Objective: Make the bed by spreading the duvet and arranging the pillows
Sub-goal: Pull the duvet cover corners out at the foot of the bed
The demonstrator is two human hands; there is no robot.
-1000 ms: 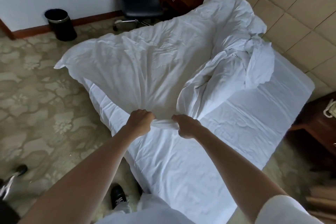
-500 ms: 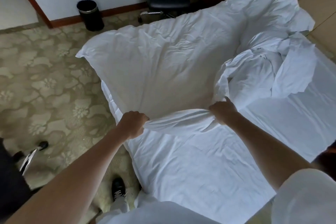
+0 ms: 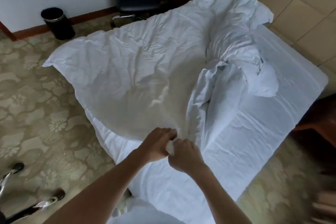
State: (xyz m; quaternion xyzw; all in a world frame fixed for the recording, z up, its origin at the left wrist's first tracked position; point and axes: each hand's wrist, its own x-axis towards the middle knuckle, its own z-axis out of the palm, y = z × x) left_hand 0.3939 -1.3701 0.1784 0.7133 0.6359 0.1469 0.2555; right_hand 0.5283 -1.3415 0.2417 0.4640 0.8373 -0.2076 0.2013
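Low in the centre of the frame, the left hand [image 3: 160, 142] and the right hand [image 3: 185, 154] sit knuckle to knuckle, each with its fingers curled tight round a bunched bit of the duvet [image 3: 138, 71]; a small tuft of white cloth shows between them. From that shared grip the duvet fans away toward the upper left and upper middle of the frame, its broad part spilling over the left edge of the bed [image 3: 263, 132], while a twisted, rolled part runs up toward the upper right, near the padded headboard [image 3: 300, 14]. The lower right of the bed shows only bare sheet. With both hands at one point, the spreading likely turns on drawing them apart along the gathered edge: the right hand is nearer the uncovered side, the left nearer the overhang. No pillow can be told apart from the heaped cloth.
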